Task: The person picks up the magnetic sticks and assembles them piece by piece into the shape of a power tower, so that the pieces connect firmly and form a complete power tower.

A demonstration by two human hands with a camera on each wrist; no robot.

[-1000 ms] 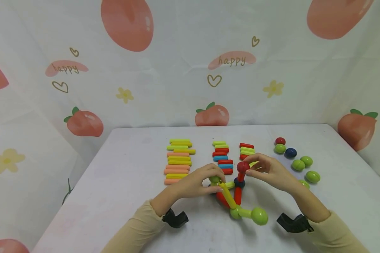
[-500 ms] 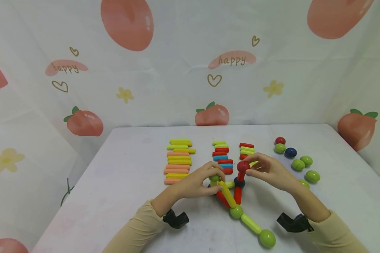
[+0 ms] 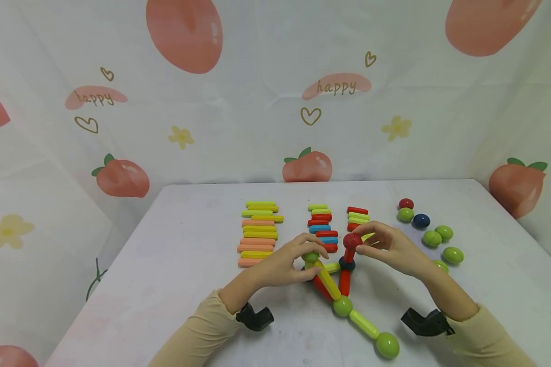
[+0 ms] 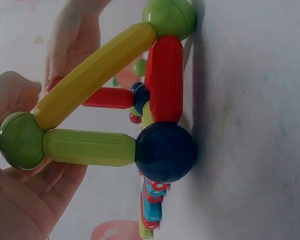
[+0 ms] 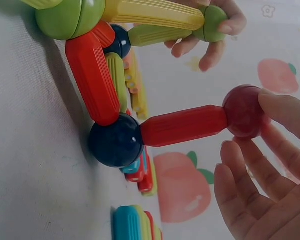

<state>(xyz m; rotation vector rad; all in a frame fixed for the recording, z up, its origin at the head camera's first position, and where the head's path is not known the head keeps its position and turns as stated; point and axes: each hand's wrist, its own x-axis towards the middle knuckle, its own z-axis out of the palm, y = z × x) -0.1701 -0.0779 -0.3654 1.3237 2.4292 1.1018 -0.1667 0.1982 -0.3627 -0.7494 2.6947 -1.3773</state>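
Long rods point(image 3: 259, 235) in a stack at left, frame at centre of the desk point(image 3: 197, 224), nearer the person. Left hand point(image 3: 282, 262) curled around the upper green ball point(image 3: 310, 256). Ball sits on an upright lime rod point(image 4: 90, 147), dark blue ball point(image 4: 166, 152) below. Change: yellow rod point(image 3: 328, 281) now meets the held ball, its end more exposed a second ago; that side reads as closed, judging by the left wrist view. It slopes down to the near green ball point(image 3: 343, 306). Right corner: second blue ball point(image 3: 347, 263), red upright point(image 3: 349, 256), red ball point(image 3: 352, 241) on top. Also changed: lime branch point(image 3: 364, 325) with its end ball point(image 3: 387, 346) has swung down toward the person; probably a loose-pivoting joint, still attached. Right hand point(image 3: 392, 252) pinches the red ball. Look: glossy balls, ribbed rods, open skeleton, lopsided.
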